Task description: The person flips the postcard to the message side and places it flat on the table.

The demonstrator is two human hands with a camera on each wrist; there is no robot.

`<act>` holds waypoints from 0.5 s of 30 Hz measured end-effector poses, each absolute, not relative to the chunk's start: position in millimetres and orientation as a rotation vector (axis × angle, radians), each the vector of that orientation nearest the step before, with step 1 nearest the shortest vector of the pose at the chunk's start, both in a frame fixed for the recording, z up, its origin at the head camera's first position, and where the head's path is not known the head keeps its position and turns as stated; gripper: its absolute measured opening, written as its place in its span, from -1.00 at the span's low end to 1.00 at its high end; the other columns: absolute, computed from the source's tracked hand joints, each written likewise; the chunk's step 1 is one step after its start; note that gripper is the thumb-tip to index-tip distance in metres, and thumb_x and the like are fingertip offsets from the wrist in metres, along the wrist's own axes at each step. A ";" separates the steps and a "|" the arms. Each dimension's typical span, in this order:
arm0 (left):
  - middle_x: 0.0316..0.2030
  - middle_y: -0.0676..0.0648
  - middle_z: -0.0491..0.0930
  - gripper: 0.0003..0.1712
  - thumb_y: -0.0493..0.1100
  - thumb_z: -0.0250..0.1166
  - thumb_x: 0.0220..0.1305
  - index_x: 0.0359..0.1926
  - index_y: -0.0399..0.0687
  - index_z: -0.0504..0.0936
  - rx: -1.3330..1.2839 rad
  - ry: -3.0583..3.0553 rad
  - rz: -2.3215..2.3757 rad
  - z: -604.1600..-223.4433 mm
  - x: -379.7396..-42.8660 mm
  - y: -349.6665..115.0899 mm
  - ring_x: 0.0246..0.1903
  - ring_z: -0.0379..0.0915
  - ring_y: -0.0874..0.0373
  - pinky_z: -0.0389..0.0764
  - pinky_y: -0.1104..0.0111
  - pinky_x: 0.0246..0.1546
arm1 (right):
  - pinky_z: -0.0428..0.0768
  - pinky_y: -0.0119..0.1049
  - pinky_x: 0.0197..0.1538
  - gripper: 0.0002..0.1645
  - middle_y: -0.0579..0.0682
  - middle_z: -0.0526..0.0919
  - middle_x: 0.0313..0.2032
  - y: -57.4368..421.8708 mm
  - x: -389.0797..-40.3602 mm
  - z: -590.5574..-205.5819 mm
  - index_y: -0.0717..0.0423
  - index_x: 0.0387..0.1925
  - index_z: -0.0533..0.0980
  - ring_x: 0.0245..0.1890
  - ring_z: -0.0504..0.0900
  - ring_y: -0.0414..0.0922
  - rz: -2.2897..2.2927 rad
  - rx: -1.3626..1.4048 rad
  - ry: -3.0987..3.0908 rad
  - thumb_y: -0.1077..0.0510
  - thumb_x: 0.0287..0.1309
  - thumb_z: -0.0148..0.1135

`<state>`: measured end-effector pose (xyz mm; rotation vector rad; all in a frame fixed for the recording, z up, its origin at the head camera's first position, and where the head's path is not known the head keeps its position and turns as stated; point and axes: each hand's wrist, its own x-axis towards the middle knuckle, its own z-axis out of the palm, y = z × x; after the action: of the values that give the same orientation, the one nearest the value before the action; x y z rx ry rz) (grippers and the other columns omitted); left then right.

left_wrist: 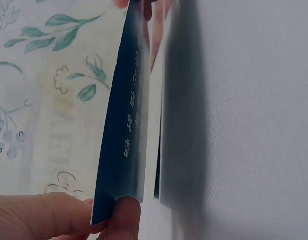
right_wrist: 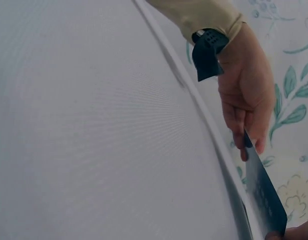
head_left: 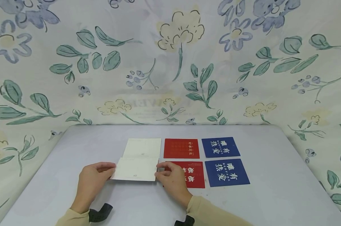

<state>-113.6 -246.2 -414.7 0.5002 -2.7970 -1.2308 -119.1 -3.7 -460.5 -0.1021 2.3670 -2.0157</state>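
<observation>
Both hands pinch a card [head_left: 135, 169] by its two short sides, cream face up, close over the white table. Its underside [left_wrist: 124, 115] is dark blue with light script in the left wrist view. My left hand [head_left: 93, 180] grips the left edge between thumb and fingers. At the opposite edge, my right hand [head_left: 174, 182] pinches the corner and partly covers a red card [head_left: 197, 175] with white characters. A second cream-faced card [head_left: 143, 147] lies just behind, overlapped by the held one. The right wrist view shows the left hand [right_wrist: 246, 85] on the card's far end.
To the right lie another red card [head_left: 181, 148] and two dark blue cards with white characters, a rear one [head_left: 220, 147] and a front one [head_left: 227, 172]. A floral cloth [head_left: 170, 62] hangs behind the table [head_left: 272, 201]. Dark straps [head_left: 100, 213] circle the wrists.
</observation>
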 end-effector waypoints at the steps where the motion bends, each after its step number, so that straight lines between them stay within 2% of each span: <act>1: -0.29 -0.16 0.67 -0.74 -0.21 0.29 0.10 -0.17 -0.20 0.67 0.499 -2.800 -1.225 -414.9 -113.6 -246.2 -0.34 0.57 0.14 0.54 0.45 -0.51 | 0.59 -0.45 -0.40 -0.77 -0.08 0.66 -0.36 -3.6 -119.4 -460.5 0.04 -0.24 0.60 -0.47 0.63 -0.30 -2.015 -0.112 2.367 0.22 -0.02 0.35; 10: -0.30 -0.16 0.67 -0.76 -0.22 0.29 0.09 -0.18 -0.19 0.67 0.489 -2.820 -1.153 -415.1 -112.8 -244.1 -0.36 0.55 0.12 0.51 0.41 -0.55 | 0.57 -0.49 -0.26 -0.80 -0.15 0.67 -0.34 -2.7 -119.0 -460.6 0.03 -0.26 0.62 -0.38 0.61 -0.32 -1.966 -0.209 2.466 0.21 -0.01 0.35; 15: -0.30 -0.18 0.67 -0.76 -0.22 0.29 0.08 -0.19 -0.20 0.67 0.491 -2.830 -1.124 -415.2 -112.5 -243.3 -0.37 0.54 0.09 0.49 0.38 -0.57 | 0.57 -0.48 -0.25 -0.79 -0.16 0.67 -0.33 -2.5 -118.2 -461.4 0.03 -0.25 0.62 -0.36 0.59 -0.31 -1.943 -0.241 2.489 0.21 -0.01 0.35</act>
<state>-112.5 -243.3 -415.2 0.4915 -2.8302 -1.1238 -118.2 -2.5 -461.4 -0.2409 2.4890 -1.9430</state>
